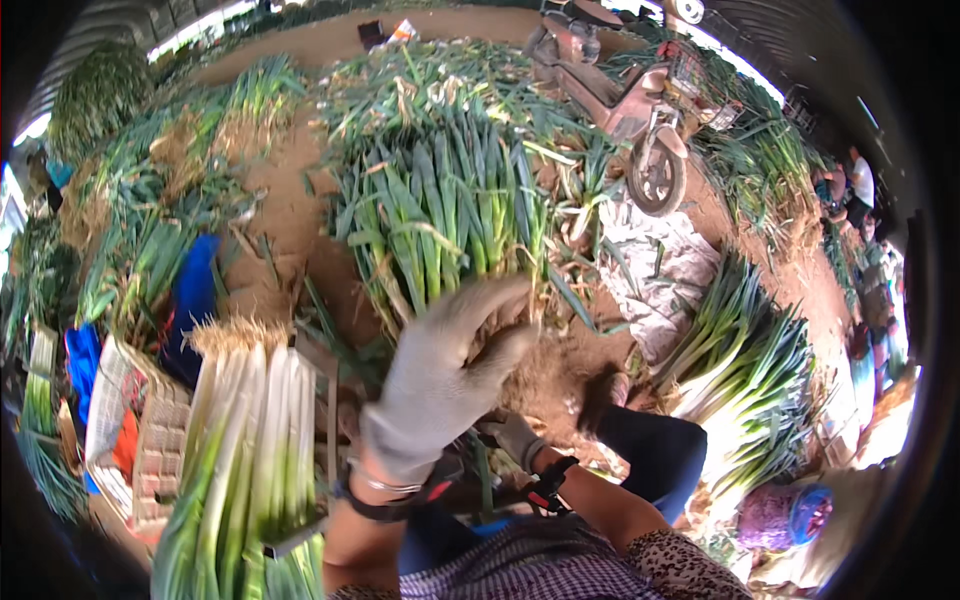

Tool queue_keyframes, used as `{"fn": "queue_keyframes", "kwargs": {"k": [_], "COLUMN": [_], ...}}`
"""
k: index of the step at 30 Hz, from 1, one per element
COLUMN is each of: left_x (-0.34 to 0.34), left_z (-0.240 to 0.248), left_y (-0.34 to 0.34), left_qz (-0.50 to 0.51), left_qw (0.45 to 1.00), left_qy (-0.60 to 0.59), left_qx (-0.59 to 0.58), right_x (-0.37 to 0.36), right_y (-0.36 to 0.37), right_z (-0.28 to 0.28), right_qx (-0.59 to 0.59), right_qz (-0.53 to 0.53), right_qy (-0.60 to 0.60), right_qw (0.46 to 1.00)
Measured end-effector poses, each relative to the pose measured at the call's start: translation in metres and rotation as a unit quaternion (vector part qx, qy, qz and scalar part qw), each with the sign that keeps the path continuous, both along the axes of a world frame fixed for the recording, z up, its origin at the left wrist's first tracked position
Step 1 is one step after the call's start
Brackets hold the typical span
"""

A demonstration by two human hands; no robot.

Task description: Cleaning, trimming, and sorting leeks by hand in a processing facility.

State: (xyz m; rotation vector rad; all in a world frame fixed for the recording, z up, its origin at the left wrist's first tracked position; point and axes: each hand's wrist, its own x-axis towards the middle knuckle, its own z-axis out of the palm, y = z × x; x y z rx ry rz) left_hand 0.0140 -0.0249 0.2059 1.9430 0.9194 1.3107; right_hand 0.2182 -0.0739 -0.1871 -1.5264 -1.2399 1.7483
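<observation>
My left hand (450, 360), in a pale work glove, is raised in the middle with fingers curved and the thumb apart. Nothing shows between them. Behind it stands a thick pile of leeks (440, 200), green leaves up. Lower and closer to my body is my gloved right hand (515, 440), beside my knee; its fingers are mostly hidden. To the left of my left arm, a stack of trimmed leeks (245, 430) lies with white stalks and roots pointing away from me. More leeks (740, 370) lie fanned out at the right.
A pale plastic crate (155, 440) with something orange inside stands far left. A pink scooter (625, 100) is parked ahead right, near a crumpled whitish sheet (655, 265). A roll of purple twine (770, 517) sits lower right. People (858, 185) are at the far right.
</observation>
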Motion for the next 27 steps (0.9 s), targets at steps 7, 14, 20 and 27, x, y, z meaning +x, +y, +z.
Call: {"fn": "queue_keyframes", "kwargs": {"k": [7,14,20,27], "left_x": [0.002,0.011,0.013,0.008], "left_z": [-0.227,-0.192,-0.201,-0.232], "left_y": [-0.027,-0.003,0.001,0.008], "left_qz": [0.099,0.032,0.026,0.085], "left_qw": [0.954,0.936,0.949,0.965], "left_qy": [-0.007,-0.023,-0.038,-0.031], "left_qx": [-0.284,-0.349,-0.313,-0.245], "right_x": [-0.073,-0.078,-0.052,0.059], "right_y": [0.073,0.135,0.165,0.074], "right_z": [-0.068,-0.112,-0.086,-0.053], "right_qx": [0.024,0.033,0.208,0.206], "right_qz": [0.123,0.242,0.356,0.263], "right_qy": [-0.182,-0.286,-0.296,-0.084], "right_qw": [0.975,0.926,0.862,0.939]}}
